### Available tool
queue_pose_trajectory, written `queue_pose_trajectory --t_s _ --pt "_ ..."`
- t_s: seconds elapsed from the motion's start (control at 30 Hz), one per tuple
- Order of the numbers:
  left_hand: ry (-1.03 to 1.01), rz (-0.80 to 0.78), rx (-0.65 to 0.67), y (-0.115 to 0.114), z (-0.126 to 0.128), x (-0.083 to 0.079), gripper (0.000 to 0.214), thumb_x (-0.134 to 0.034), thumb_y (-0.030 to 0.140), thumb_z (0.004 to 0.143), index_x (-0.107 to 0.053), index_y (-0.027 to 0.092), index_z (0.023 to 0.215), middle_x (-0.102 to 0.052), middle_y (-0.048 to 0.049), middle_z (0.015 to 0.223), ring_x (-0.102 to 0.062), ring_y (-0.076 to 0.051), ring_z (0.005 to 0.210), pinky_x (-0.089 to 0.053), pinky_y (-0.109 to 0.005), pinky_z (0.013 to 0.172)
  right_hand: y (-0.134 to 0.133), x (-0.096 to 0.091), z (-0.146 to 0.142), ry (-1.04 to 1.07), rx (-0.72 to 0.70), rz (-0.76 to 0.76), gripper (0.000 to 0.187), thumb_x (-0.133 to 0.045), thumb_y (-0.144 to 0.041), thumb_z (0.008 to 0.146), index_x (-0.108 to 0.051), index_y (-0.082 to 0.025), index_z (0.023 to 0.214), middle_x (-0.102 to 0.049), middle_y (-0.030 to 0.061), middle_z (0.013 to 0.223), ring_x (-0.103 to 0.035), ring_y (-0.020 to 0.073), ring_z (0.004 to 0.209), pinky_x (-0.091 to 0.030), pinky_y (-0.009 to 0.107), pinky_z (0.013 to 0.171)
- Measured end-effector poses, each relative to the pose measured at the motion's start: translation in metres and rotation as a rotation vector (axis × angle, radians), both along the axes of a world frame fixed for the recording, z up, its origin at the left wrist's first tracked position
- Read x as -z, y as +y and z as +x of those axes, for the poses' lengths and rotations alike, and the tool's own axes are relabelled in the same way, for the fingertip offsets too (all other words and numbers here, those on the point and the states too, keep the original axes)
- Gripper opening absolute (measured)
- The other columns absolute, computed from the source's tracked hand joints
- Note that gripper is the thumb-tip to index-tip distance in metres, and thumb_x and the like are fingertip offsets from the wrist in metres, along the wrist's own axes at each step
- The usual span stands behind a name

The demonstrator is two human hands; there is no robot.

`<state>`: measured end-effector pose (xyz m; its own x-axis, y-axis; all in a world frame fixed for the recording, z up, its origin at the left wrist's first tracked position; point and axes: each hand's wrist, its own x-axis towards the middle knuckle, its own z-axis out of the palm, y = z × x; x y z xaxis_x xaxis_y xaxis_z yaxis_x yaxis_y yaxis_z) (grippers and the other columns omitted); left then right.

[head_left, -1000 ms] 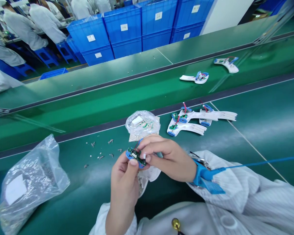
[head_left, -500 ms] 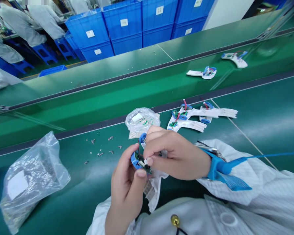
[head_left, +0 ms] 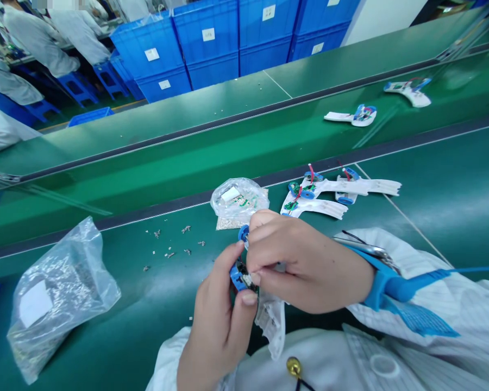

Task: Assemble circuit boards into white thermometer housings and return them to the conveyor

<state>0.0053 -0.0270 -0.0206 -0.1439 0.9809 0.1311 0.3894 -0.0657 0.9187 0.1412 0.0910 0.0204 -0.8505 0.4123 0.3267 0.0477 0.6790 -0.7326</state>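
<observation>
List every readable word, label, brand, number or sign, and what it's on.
No readable text.
Blue bins, white labels: marks too small to read.
Large bag, its label: nothing legible.
Small bag, its tag: nothing legible.
Held blue part: none legible.

the green bench (head_left: 134, 315) bears a large bag (head_left: 75, 288), a smaller bag (head_left: 244, 200), metal bits (head_left: 186, 229) and white casings (head_left: 324, 208).

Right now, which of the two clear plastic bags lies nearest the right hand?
The smaller bag, with the white label on top, just beyond the right hand. The larger bag lies far off to the left.
</observation>
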Motion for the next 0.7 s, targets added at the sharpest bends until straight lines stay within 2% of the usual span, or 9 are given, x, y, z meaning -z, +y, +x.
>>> queue_pose_trajectory --t_s 0.1,0.27,0.37,0.5,0.6,0.7 --pt "0.112 -0.010 -0.035 -0.002 0.006 -0.001 0.045 -0.047 0.027 0.089 -0.040 0.028 0.133 -0.067 -0.0077 0.106 -0.066 -0.021 0.077 -0.046 -0.030 0.067 -0.003 -0.001 0.000 -0.029 0.016 0.002 0.029 -0.041 -0.010 0.077 -0.045 -0.016 0.049 -0.044 -0.0021 0.048 -0.036 0.0100 0.055 -0.033 0.029 0.066" --pt "0.255 -0.165 -0.130 -0.004 0.017 0.001 0.050 -0.049 0.031 0.086 -0.034 0.020 0.132 -0.067 -0.0105 0.088 -0.065 -0.026 0.068 -0.043 -0.034 0.058 -0.013 0.001 0.003 -0.131 0.115 0.075 0.028 -0.040 -0.010 0.080 -0.048 -0.016 0.053 -0.046 -0.0007 0.052 -0.035 0.0117 0.058 -0.031 0.030 0.065" --pt "0.327 -0.167 -0.229 -0.003 0.022 0.005 0.050 -0.050 0.030 0.083 -0.035 0.020 0.129 -0.067 -0.0140 0.094 -0.065 -0.029 0.068 -0.042 -0.036 0.057 -0.020 0.001 0.004 -0.172 0.174 0.156 0.030 -0.039 -0.012 0.084 -0.048 -0.016 0.055 -0.047 0.0004 0.055 -0.035 0.0128 0.060 -0.032 0.031 0.065" --pt "0.419 -0.129 -0.267 -0.002 0.026 0.008 0.055 -0.054 0.025 0.078 -0.036 0.017 0.129 -0.066 -0.0178 0.098 -0.066 -0.031 0.070 -0.044 -0.038 0.059 -0.032 0.002 0.002 -0.192 0.280 0.291 0.033 -0.038 -0.011 0.085 -0.047 -0.016 0.054 -0.047 0.0022 0.056 -0.037 0.0143 0.060 -0.032 0.033 0.064" --pt "0.476 -0.097 -0.325 0.000 0.030 0.007 0.056 -0.057 0.021 0.073 -0.037 0.016 0.126 -0.067 -0.0142 0.088 -0.065 -0.030 0.066 -0.044 -0.038 0.058 -0.041 0.004 0.000 -0.180 0.360 0.308 0.032 -0.039 -0.010 0.085 -0.047 -0.016 0.055 -0.047 0.0019 0.056 -0.037 0.0144 0.060 -0.032 0.033 0.063" --pt "0.475 -0.026 -0.414 0.004 0.033 0.003 0.045 -0.057 0.021 0.071 -0.045 0.018 0.114 -0.065 -0.0066 0.069 -0.062 -0.027 0.055 -0.041 -0.035 0.053 -0.049 0.007 -0.001 -0.156 0.425 0.242 0.031 -0.039 -0.011 0.085 -0.047 -0.016 0.056 -0.046 0.0018 0.056 -0.037 0.0142 0.060 -0.032 0.031 0.062"
